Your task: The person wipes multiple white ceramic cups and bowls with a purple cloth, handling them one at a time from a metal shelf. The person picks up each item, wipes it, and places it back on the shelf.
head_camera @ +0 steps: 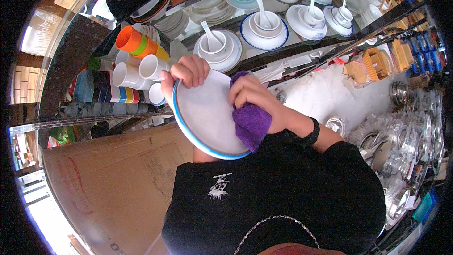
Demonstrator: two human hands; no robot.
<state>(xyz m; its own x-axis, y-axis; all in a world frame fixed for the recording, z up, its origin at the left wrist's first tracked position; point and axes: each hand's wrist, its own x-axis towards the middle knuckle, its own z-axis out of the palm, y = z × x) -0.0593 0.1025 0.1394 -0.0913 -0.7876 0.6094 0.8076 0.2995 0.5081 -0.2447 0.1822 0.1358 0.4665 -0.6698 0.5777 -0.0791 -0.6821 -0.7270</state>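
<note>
A white plate with a blue rim point(208, 113) is held up, tilted, in front of my chest. My left hand point(187, 74) grips its upper left edge, fingers over the face and thumb at the rim. At the plate's right side my right hand point(253, 95) clutches a purple cloth point(252, 124), which lies against the plate's surface and hangs down over its lower right edge. A black band circles my right wrist. The back of the plate is hidden.
Beyond the hands, a glass shelf holds saucers with bowls and spoons point(267, 30). White cups point(125, 74) and stacked orange, green and yellow cups point(136, 42) stand left. A large cardboard box point(116, 177) is lower left; plastic-wrapped metalware point(396, 145) is at right.
</note>
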